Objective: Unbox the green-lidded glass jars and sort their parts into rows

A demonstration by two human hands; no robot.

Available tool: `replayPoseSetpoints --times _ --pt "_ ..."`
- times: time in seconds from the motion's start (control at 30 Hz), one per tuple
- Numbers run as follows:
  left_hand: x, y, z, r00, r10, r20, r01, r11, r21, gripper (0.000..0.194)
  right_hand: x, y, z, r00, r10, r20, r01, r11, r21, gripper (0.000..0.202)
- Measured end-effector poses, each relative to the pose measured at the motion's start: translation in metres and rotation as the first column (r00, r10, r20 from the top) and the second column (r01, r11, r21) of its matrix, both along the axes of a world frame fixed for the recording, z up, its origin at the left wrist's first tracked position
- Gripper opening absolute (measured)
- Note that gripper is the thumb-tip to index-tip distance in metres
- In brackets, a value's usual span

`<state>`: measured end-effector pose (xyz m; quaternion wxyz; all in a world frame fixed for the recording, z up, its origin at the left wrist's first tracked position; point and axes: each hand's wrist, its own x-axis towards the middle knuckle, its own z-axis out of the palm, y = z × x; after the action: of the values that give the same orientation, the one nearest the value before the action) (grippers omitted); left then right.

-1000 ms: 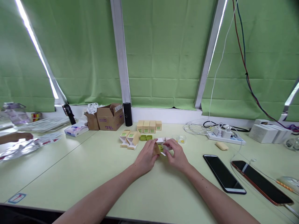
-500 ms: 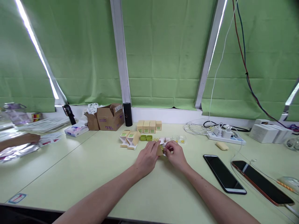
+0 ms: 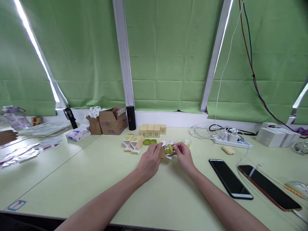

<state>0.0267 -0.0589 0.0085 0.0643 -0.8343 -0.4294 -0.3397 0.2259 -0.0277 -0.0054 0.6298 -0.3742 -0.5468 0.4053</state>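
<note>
My left hand (image 3: 149, 161) is closed around a small kraft cardboard box (image 3: 162, 153) with its white flaps spread at the right end. A small clear container with a green end and something yellow inside (image 3: 168, 149) sticks out of that opening. The fingertips of my right hand (image 3: 183, 157) pinch the container's green end. Beyond my left hand lie green square pieces (image 3: 150, 141) and two open kraft boxes (image 3: 137, 143). Clear cups (image 3: 187, 143) with yellow in them stand behind my right hand, partly hidden by it.
Closed kraft boxes (image 3: 153, 131) line up at the back, near a black cylinder (image 3: 131, 118) and a large carton (image 3: 113, 121). Two phones (image 3: 230, 179) and a power strip (image 3: 232, 143) with cables are on the right. Another person's hand (image 3: 7, 137) is at far left.
The green-ended container has come into view at the box's opening. My right hand has shifted slightly right with it. At far left the other person's hand has drawn back leftward.
</note>
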Motion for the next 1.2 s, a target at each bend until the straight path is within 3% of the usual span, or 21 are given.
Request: replayPoseSetpoints --times 0.23,0.4,0.47,0.63,0.77,0.9,1.03,1.2 --pt "-0.009 0.007 0.003 0.990 0.026 0.135 -0.030 0.999 0.029 0.075 0.008 0.003 0.008 0.990 -0.108 -0.094 0.105 0.994 -0.039 0.052" --pt "-0.014 0.016 0.005 0.925 0.008 0.381 -0.002 1.000 -0.018 0.071 0.015 0.003 0.009 0.990 -0.134 -0.051 0.136 0.990 0.035 0.043" --pt "-0.014 0.020 0.005 0.842 -0.012 0.539 0.069 0.994 -0.085 0.069 0.017 0.003 0.008 0.989 -0.145 0.034 0.142 0.987 0.074 0.038" --pt "-0.014 0.034 0.003 0.541 -0.008 0.841 0.330 0.922 -0.203 0.073 0.015 -0.004 0.006 0.944 -0.138 0.301 0.099 0.985 0.140 0.027" --pt "-0.016 0.040 0.001 0.303 0.034 0.952 0.494 0.849 -0.188 0.070 0.009 -0.012 0.007 0.885 -0.098 0.456 0.023 0.986 0.168 0.018" --pt "-0.017 0.036 0.005 0.105 0.095 0.990 0.649 0.748 -0.140 0.054 0.006 -0.016 0.007 0.832 -0.073 0.550 -0.035 0.982 0.183 0.013" --pt "-0.018 0.030 0.011 0.013 0.150 0.989 0.740 0.663 -0.110 0.036 0.007 -0.016 0.004 0.805 -0.088 0.586 -0.047 0.976 0.211 0.011" --pt "-0.020 0.028 0.013 -0.005 0.216 0.976 0.796 0.592 -0.127 0.026 0.007 -0.016 0.001 0.792 -0.109 0.600 -0.040 0.972 0.230 0.011"
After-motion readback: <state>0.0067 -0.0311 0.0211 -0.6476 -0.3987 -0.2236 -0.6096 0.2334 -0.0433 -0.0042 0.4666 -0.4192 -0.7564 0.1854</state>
